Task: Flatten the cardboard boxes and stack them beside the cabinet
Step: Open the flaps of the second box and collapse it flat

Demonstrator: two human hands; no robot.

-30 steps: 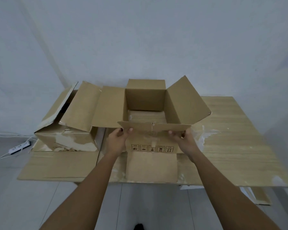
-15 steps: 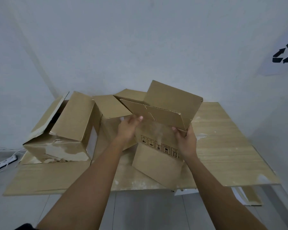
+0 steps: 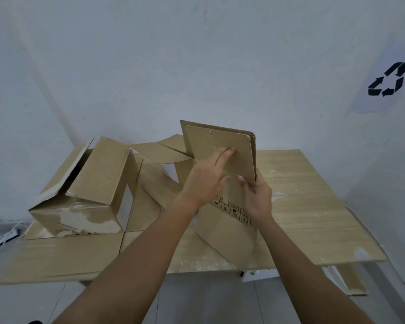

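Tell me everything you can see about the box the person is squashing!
The box is plain brown cardboard, folded nearly flat and standing tilted on the wooden table. Its top flaps stick up, layered together. A row of small black handling symbols is printed on its front. The left hand presses straight fingers against the upper flap, and the right hand pinches the right edge. Another flap spreads out behind, to the left.

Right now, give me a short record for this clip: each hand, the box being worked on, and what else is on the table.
box: nearly flat, standing tilted on the table
left hand: fingers straight, pressing its upper flap
right hand: pinching its right edge
second box: not flattened, on its side at left
flat cardboard: front left, by the second box
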